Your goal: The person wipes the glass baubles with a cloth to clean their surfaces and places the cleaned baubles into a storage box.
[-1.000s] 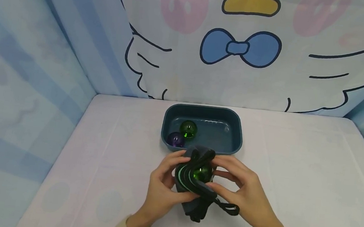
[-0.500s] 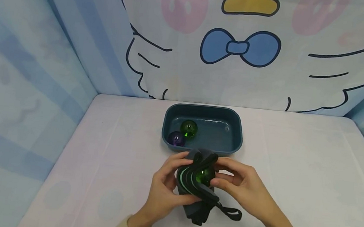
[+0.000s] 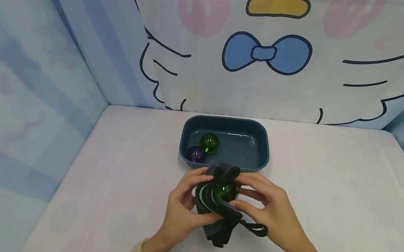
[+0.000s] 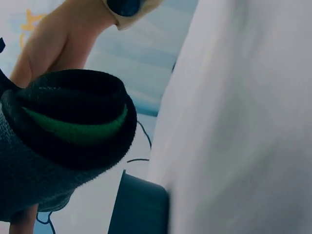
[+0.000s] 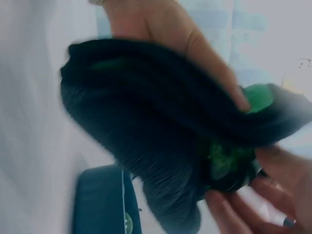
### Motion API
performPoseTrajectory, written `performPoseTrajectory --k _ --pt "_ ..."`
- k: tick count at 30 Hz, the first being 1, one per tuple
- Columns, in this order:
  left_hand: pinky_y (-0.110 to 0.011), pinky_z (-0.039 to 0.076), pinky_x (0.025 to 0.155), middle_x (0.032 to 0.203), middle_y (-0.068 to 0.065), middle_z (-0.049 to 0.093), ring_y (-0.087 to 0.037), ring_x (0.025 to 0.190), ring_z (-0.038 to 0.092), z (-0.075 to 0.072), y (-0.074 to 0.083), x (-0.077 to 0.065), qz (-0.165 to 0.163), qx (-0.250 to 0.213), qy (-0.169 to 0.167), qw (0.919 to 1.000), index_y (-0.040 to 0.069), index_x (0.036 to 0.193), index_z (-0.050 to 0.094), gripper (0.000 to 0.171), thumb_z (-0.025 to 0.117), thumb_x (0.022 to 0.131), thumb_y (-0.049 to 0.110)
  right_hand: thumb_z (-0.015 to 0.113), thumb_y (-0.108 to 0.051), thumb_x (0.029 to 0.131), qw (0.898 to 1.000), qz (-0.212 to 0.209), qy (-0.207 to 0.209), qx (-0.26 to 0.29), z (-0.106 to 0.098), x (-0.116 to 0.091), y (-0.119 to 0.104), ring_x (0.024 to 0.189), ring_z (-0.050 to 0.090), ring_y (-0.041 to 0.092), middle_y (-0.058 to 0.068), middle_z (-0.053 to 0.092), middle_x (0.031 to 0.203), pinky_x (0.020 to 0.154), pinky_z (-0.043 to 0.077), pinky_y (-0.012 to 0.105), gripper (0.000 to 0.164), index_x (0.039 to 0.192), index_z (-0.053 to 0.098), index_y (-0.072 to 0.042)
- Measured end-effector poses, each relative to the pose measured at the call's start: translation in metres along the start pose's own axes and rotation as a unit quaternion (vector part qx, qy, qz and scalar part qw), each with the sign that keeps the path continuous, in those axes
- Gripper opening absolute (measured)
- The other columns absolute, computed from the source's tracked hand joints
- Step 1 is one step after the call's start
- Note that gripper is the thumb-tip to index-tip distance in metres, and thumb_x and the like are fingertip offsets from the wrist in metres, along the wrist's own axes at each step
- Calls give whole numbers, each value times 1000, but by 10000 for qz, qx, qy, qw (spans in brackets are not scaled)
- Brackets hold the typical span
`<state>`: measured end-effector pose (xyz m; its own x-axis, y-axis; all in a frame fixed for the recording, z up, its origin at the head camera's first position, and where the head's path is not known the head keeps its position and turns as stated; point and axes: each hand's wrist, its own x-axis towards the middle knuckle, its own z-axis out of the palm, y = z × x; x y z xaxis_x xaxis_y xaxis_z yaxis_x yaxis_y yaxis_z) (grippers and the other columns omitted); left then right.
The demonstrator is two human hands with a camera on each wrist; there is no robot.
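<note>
In the head view my left hand (image 3: 181, 209) grips a dark grey cloth bundle (image 3: 218, 231) with black edging, green stripes in its folds and a black strap loop (image 3: 257, 229). A see-through green ball (image 3: 227, 191) sits partly inside the folds. My right hand (image 3: 272, 208) holds the ball from the right side, thumb and fingers around it. The right wrist view shows the same cloth (image 5: 136, 126) up close, with the green ball (image 5: 226, 163) below its fold. Only a rolled cloth edge (image 4: 73, 131) shows well in the left wrist view. The cloth's exact kind is unclear.
A dark teal rectangular tub (image 3: 243, 154) stands just beyond the hands. Inside it, at the left, lie a green ball (image 3: 209, 143) and a purple ball (image 3: 196, 154). The white table (image 3: 335, 187) reaches a printed curtain (image 3: 256, 90) at the back.
Half a second ago the bundle and right hand dipped slightly toward me and to the right. They have since come back up a little. Both hands keep their hold; the tub is unmoved.
</note>
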<state>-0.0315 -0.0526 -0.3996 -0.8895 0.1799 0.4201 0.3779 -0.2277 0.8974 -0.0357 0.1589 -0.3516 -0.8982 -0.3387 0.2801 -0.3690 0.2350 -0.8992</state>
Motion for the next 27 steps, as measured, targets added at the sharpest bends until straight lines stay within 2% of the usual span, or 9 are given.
performPoseTrajectory --k 6,9,13,15,18,21,23,25,27 --pt "-37 53 99 139 -16 49 -26 129 50 2 -2 -3 -181 260 35 9995 1 128 60 62 83 71 -8 73 -19 90 9895 1414 -274 122 0 2 -4 109 67 21 12 68 118 87 59 29 42 126 63 -1" --pt "-38 53 98 139 -17 49 -26 129 51 1 -3 -3 -239 197 69 9995 -1 127 60 62 84 71 -9 71 -24 92 9876 1539 -314 -5 0 3 -4 110 67 23 11 68 119 86 59 29 42 127 63 -3" --pt "-38 52 100 139 -16 49 -25 130 51 0 -4 -1 -452 16 212 9988 -1 127 59 64 85 69 -9 74 -13 88 9965 461 -264 -651 1 -1 0 118 63 22 5 63 129 89 59 31 44 131 62 -9" --pt "-37 50 102 140 -14 49 -25 130 51 -1 -4 -1 -579 -73 275 9979 0 128 59 67 85 67 -9 77 -4 83 9925 -265 -252 -1165 1 -2 3 121 60 20 2 60 134 93 57 29 53 132 62 -15" --pt "-37 49 104 140 -14 49 -26 130 52 -3 -3 0 -616 -205 296 9974 -2 129 57 68 86 68 -8 81 6 74 9786 -1164 -283 -1674 0 -3 6 122 58 20 3 58 136 99 51 21 66 133 63 -17" --pt "-37 49 104 140 -16 49 -26 129 52 -4 -2 0 -541 -302 248 9978 -4 129 56 67 85 70 -7 77 -12 86 9681 -1729 -341 -1784 0 -1 8 124 56 20 6 57 136 104 44 15 49 132 63 -15" --pt "-37 49 103 140 -17 48 -27 129 52 -4 -2 0 -455 -323 200 9982 -6 129 55 65 84 71 -7 65 -26 95 9612 -2068 -294 -1800 1 2 11 122 56 21 9 58 134 104 44 15 39 131 64 -11" --pt "-37 49 104 140 -16 48 -26 129 52 -3 -2 0 -471 -331 191 9982 -6 129 56 65 84 70 -8 51 -34 101 9537 -2364 -172 -1850 2 4 14 120 57 21 10 59 132 102 46 15 40 130 64 -9" --pt "-37 48 104 141 -16 47 -26 130 52 -3 -1 1 -527 -310 195 9979 -6 128 56 65 85 70 -7 49 -34 103 9453 -2620 -5 -1943 3 5 16 118 58 22 12 60 130 100 47 15 41 129 64 -6"
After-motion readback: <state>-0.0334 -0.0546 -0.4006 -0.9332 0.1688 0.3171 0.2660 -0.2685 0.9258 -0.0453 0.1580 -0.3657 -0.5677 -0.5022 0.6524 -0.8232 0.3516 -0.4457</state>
